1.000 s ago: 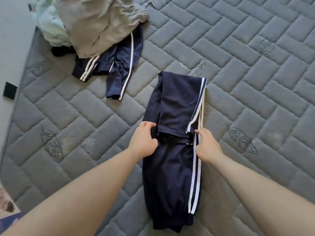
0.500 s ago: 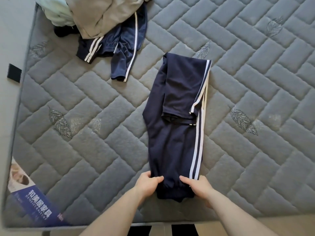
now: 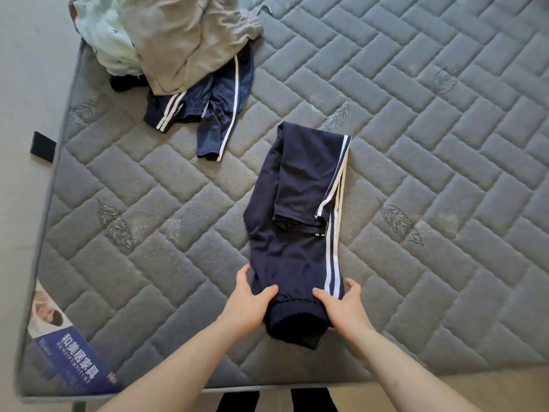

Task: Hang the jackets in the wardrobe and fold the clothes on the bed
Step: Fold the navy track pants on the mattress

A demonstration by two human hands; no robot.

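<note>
I have the navy track pants (image 3: 297,233) lying lengthwise on the mattress (image 3: 445,144), the far end already doubled back toward the middle. My left hand (image 3: 248,304) and right hand (image 3: 346,307) each grip a side of the near cuffed end, thumbs on top, fingers curling at the edges. Next, I judge, this end goes up and over to meet the far fold. The fabric looks slick, so if I lift unevenly the folded flap could slide askew and the white stripes stop lining up. The cuff sits near the mattress edge, and a loose grip could let it slump off. Further back, another striped navy garment (image 3: 214,114) lies under a beige garment (image 3: 190,40), unfolded.
</note>
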